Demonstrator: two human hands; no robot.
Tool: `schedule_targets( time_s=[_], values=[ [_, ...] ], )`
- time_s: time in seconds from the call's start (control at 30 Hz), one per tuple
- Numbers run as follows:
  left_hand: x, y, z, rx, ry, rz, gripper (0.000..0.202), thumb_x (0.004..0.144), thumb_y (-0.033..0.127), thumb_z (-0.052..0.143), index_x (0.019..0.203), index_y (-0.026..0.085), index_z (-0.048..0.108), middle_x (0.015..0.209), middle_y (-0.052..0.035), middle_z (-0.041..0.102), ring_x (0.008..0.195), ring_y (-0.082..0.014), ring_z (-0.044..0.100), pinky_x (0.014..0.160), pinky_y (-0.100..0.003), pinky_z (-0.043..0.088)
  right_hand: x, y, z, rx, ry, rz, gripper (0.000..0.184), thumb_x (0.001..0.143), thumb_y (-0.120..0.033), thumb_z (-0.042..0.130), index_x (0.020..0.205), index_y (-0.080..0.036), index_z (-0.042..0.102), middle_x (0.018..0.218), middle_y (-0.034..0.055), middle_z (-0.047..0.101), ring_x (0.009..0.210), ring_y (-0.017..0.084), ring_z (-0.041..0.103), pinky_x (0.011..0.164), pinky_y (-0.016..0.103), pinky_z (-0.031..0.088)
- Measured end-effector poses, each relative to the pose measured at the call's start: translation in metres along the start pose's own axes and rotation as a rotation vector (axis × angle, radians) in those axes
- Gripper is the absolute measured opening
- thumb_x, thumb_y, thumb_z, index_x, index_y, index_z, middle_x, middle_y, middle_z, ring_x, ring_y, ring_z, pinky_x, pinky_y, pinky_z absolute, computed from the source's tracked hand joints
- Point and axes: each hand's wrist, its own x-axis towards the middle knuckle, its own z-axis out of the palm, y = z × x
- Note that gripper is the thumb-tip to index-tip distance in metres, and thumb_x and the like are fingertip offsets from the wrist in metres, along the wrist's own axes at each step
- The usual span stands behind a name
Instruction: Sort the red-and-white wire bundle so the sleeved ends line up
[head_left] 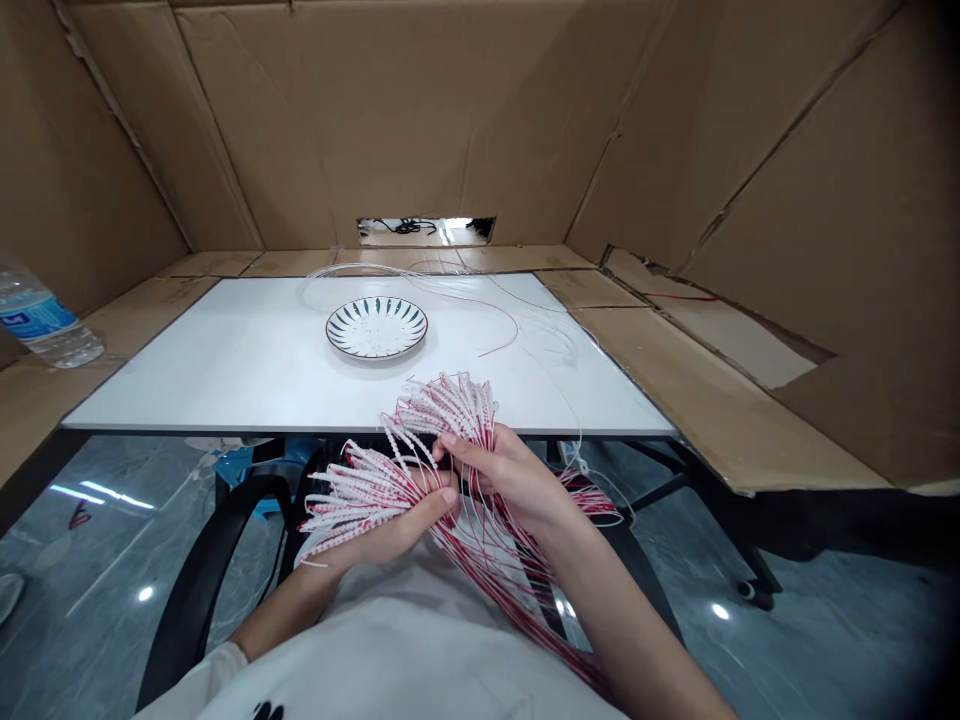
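Note:
Both my hands hold a thick bundle of red and white beaded strings [450,400] just in front of the table's near edge. My left hand [397,530] cups the bundle from below, its fingers curled round one fanned-out half of the strands. My right hand [502,475] grips the other half, with fingers closed over the strands that fan up over the table edge. The long red tails hang down across my lap. A white plate with a dark blue striped rim [376,327] sits on the white table [225,370], apart from my hands.
Thin clear threads [480,290] loop over the table behind and right of the plate. A plastic water bottle [41,320] lies at the far left on cardboard. Cardboard walls [450,100] enclose the table on three sides. A black chair arm [202,560] is below left.

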Motion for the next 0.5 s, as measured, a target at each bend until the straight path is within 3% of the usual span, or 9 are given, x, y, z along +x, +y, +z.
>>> schedule_targets(
  time_s=[0.1, 0.17, 0.27, 0.33, 0.5],
  values=[
    [0.0, 0.001, 0.0, 0.013, 0.012, 0.028, 0.032, 0.093, 0.036, 0.031, 0.068, 0.02, 0.044, 0.068, 0.0008, 0.044, 0.068, -0.0155, 0.043, 0.071, -0.027, 0.035, 0.001, 0.001, -0.001, -0.031, 0.01, -0.006, 0.035, 0.074, -0.043, 0.07, 0.062, -0.015, 0.053, 0.056, -0.003, 0.046, 0.048, 0.008, 0.035, 0.047, 0.021, 0.031],
    [0.0, 0.001, -0.001, 0.041, 0.019, 0.037, 0.031, 0.092, 0.034, 0.03, 0.067, 0.02, 0.042, 0.067, 0.0009, 0.043, 0.068, -0.0152, 0.041, 0.07, -0.027, 0.035, 0.002, 0.003, 0.0, -0.022, 0.024, -0.01, 0.035, 0.072, -0.041, 0.071, 0.061, -0.016, 0.049, 0.054, -0.004, 0.044, 0.05, 0.009, 0.039, 0.051, 0.022, 0.036],
    [0.001, -0.002, -0.001, 0.123, 0.027, 0.037, 0.032, 0.092, 0.032, 0.029, 0.066, 0.02, 0.043, 0.065, 0.0012, 0.044, 0.066, -0.0148, 0.043, 0.069, -0.027, 0.037, 0.004, 0.004, 0.002, -0.009, -0.009, -0.058, 0.024, 0.073, -0.037, 0.07, 0.078, -0.016, 0.059, 0.069, -0.0003, 0.058, 0.069, 0.015, 0.055, 0.073, 0.029, 0.045],
    [0.002, -0.008, 0.0, 0.17, 0.058, 0.028, 0.032, 0.091, 0.031, 0.031, 0.065, 0.019, 0.046, 0.065, 0.0013, 0.047, 0.068, -0.0151, 0.047, 0.071, -0.027, 0.038, 0.004, 0.004, 0.002, -0.039, -0.054, -0.101, 0.028, 0.073, -0.033, 0.072, 0.092, -0.015, 0.063, 0.086, 0.0035, 0.064, 0.085, 0.019, 0.059, 0.085, 0.033, 0.044],
    [0.002, -0.015, 0.003, 0.24, 0.157, 0.013, 0.029, 0.09, 0.029, 0.034, 0.067, 0.019, 0.051, 0.07, 0.0011, 0.051, 0.074, -0.0161, 0.051, 0.078, -0.029, 0.038, 0.004, 0.004, -0.002, -0.161, -0.075, -0.086, 0.032, 0.07, -0.029, 0.075, 0.095, -0.011, 0.067, 0.091, 0.0065, 0.067, 0.087, 0.023, 0.061, 0.083, 0.035, 0.046]
  ],
)
